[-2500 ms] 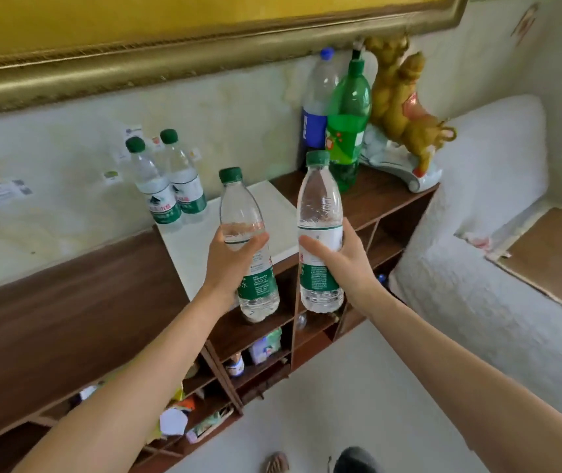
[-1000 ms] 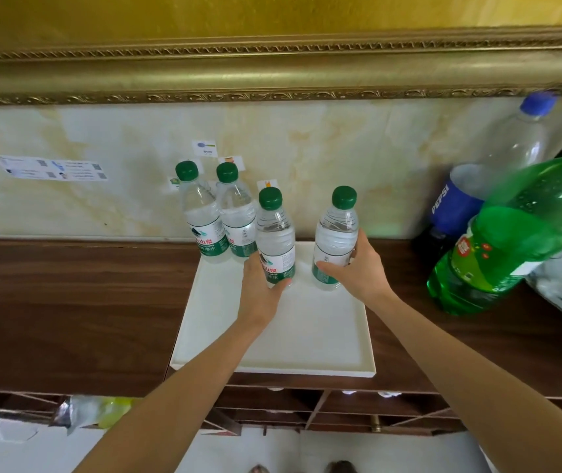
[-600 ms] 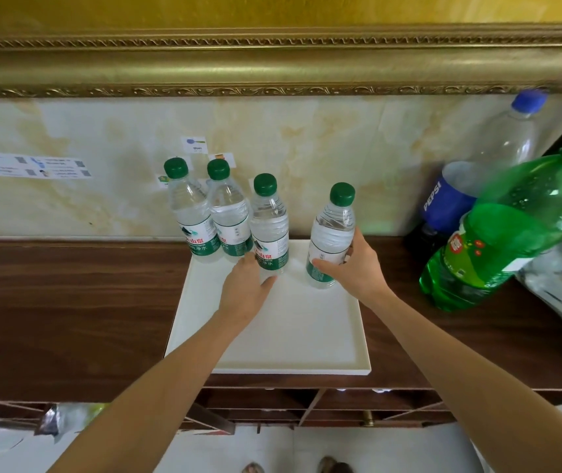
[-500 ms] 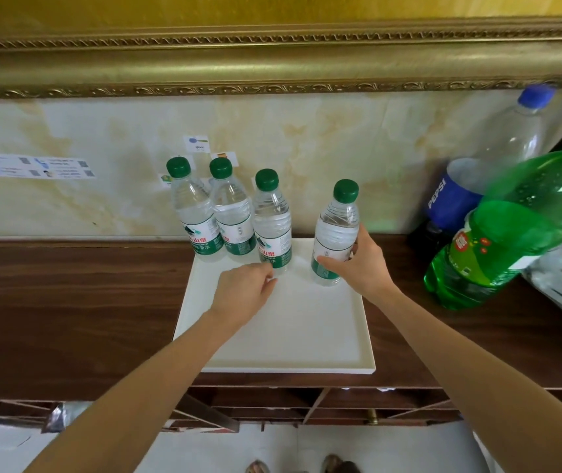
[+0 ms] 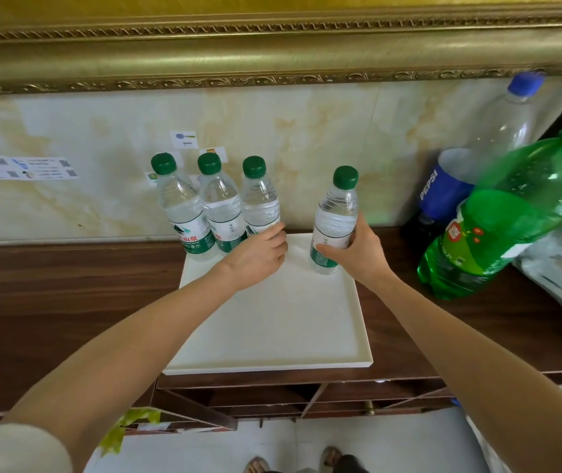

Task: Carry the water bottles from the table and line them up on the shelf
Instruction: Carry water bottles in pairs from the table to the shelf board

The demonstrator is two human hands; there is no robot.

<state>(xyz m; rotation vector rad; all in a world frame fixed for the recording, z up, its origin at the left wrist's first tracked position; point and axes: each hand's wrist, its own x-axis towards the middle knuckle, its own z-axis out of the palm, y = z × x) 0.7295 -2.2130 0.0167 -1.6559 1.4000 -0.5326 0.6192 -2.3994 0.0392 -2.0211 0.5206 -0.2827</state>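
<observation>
Four clear water bottles with green caps stand at the back of a white tray (image 5: 272, 329) on the brown shelf top (image 5: 51, 302). The first bottle (image 5: 184, 206), second bottle (image 5: 220, 206) and third bottle (image 5: 261, 203) stand close together in a row by the wall. My left hand (image 5: 259, 257), fingers curled, touches the third bottle's base with thumb and knuckles. The fourth bottle (image 5: 336, 213) stands a gap to the right, leaning slightly. My right hand (image 5: 358, 257) grips its lower half.
A large Pepsi bottle (image 5: 443, 192) and a big green soda bottle (image 5: 511, 213) stand right of the tray. A white statue base (image 5: 559, 278) sits at the far right. A gilded picture frame (image 5: 272, 56) overhangs the wall. Open compartments lie below the shelf top.
Both bottles were brought from mid-air onto the tray. My left hand let go of the third bottle, drew back, then returned to its base. My right hand still holds the fourth.
</observation>
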